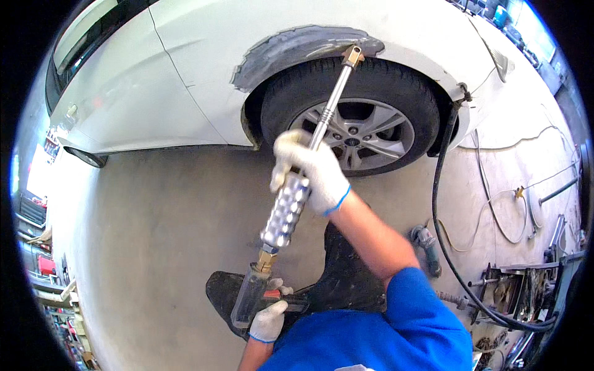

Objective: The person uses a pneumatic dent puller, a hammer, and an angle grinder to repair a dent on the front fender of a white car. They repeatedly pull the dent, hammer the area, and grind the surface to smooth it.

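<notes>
A slide hammer dent puller (287, 210) with a knobbly silver weight slants up across the view. My left hand (270, 323), in a white glove, is closed around its dark grip at the lower end, near a red part. My right hand (312, 166), also gloved and slightly blurred, curls round the chrome rod just above the weight. The brass-coloured tip (353, 57) meets the grey patch (291, 51) on the white car's fender (204, 37), above the tire (291, 99). Whether the tip is stuck to the metal I cannot tell.
A thick black cable (440, 185) runs from a clamp on the car's edge down to the right. An angle grinder (427, 250) lies on the floor beside my right arm. Metal tools and bars (513, 278) crowd the right side; shelves with goods (46, 266) stand at left.
</notes>
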Demonstrator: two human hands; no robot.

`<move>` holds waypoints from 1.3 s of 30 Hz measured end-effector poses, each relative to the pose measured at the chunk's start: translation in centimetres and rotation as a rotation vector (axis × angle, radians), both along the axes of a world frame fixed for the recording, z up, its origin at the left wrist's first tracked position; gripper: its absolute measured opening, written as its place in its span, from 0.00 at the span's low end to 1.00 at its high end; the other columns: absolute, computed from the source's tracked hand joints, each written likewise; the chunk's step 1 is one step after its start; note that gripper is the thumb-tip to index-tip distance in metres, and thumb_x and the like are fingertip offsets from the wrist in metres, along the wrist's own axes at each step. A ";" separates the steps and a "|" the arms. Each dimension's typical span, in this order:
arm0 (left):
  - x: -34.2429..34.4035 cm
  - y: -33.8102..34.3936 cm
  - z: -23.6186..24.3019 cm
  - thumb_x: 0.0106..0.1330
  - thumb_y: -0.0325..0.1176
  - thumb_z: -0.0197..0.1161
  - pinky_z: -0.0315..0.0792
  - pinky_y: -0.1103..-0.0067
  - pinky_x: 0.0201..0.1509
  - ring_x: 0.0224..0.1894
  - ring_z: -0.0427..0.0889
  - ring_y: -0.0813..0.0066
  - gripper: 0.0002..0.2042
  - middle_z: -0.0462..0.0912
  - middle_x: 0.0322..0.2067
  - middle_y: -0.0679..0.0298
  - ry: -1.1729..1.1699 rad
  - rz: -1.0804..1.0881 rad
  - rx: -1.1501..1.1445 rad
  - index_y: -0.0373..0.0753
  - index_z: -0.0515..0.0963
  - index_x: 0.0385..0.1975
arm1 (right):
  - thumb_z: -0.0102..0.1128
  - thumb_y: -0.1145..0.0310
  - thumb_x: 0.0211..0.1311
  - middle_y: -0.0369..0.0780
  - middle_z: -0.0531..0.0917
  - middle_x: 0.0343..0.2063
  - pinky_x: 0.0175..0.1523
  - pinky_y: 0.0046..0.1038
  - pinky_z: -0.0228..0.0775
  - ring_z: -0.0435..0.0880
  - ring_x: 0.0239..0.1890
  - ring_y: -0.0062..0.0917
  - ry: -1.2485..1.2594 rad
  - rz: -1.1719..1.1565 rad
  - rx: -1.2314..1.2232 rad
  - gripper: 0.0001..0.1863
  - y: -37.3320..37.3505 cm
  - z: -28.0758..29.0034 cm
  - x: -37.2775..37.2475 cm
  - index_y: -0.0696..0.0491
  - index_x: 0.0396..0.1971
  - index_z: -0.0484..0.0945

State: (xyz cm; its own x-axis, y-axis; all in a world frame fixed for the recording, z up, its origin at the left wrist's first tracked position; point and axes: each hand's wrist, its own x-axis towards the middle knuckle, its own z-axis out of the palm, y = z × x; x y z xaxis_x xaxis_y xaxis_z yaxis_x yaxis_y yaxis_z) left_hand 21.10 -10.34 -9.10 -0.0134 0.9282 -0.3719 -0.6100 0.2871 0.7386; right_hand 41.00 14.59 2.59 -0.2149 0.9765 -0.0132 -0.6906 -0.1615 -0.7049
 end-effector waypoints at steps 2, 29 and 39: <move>-0.3 0.1 0.0 0.50 0.20 0.67 0.68 0.59 0.69 0.52 0.79 0.66 0.29 0.79 0.48 0.62 0.004 -0.002 -0.020 0.37 0.73 0.57 | 0.64 0.70 0.58 0.40 0.80 0.19 0.25 0.29 0.77 0.82 0.18 0.28 -0.075 -0.017 0.131 0.08 3.2 0.8 1.9 0.55 0.34 0.76; 0.3 0.4 1.3 0.47 0.18 0.66 0.69 0.55 0.67 0.51 0.79 0.63 0.34 0.78 0.46 0.60 -0.144 0.031 -0.030 0.44 0.70 0.59 | 0.50 0.59 0.78 0.24 0.59 0.14 0.15 0.16 0.46 0.55 0.12 0.10 0.119 -0.356 0.030 0.16 12.1 5.2 6.7 0.52 0.30 0.71; 0.3 -0.5 0.3 0.49 0.17 0.64 0.67 0.54 0.68 0.50 0.78 0.63 0.30 0.78 0.46 0.62 -0.110 0.052 -0.019 0.45 0.71 0.55 | 0.54 0.64 0.76 0.24 0.58 0.15 0.16 0.17 0.45 0.54 0.12 0.10 0.464 -0.005 0.170 0.12 12.3 1.8 7.3 0.49 0.29 0.72</move>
